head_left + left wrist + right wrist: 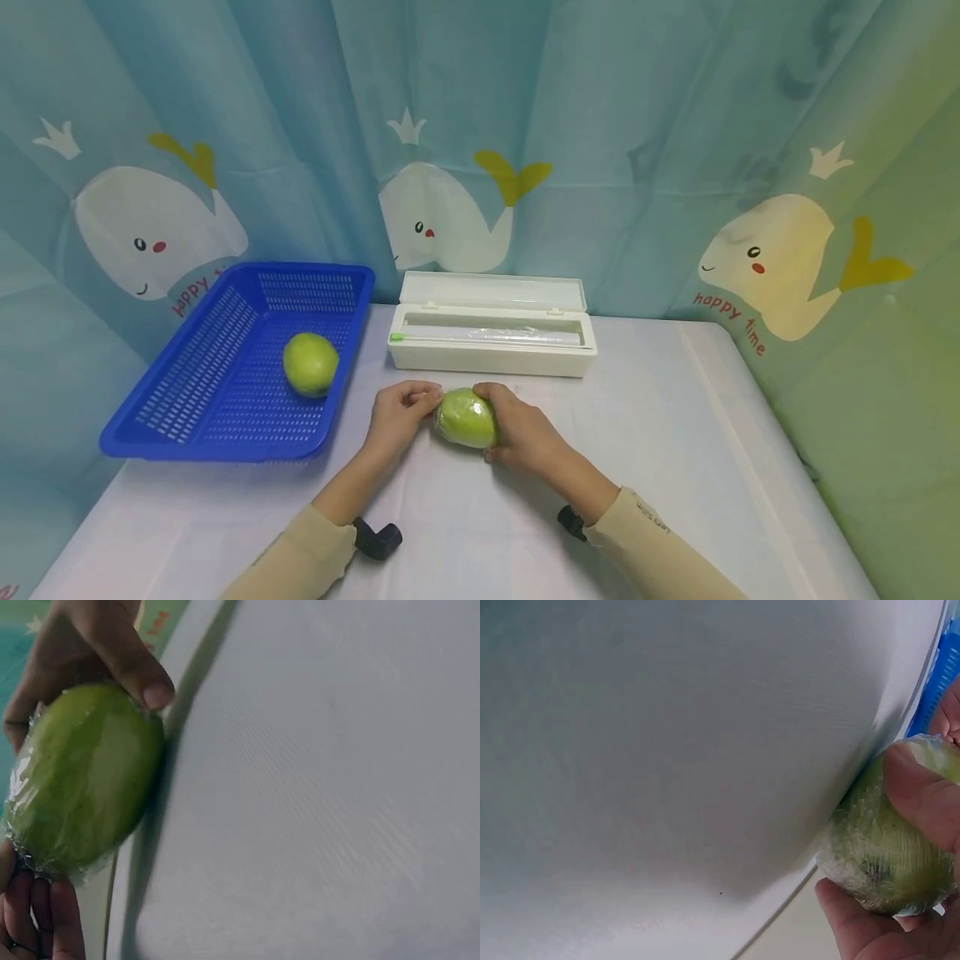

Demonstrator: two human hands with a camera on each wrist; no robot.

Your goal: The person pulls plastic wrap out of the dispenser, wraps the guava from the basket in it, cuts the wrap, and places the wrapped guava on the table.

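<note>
A green fruit [465,417], smooth and oval like an apple or mango, is wrapped in clear cling film near the middle of the table. My right hand [521,429] grips its right end; in the right wrist view the thumb [922,791] lies over the film. At the opposite end, my left hand [401,417] pinches the gathered cling film [41,864] between thumb and fingers. Creases and shine in the film show over the fruit [90,776] in the left wrist view. Part of the right palm is out of frame in the right wrist view.
Behind the hands stands a white cling film box [491,358], lid tipped back, with a film roll [517,335] inside. To the left, a blue plastic basket [217,454] holds another green fruit [310,365]. A whale-print curtain [600,167] hangs behind the white table [675,417].
</note>
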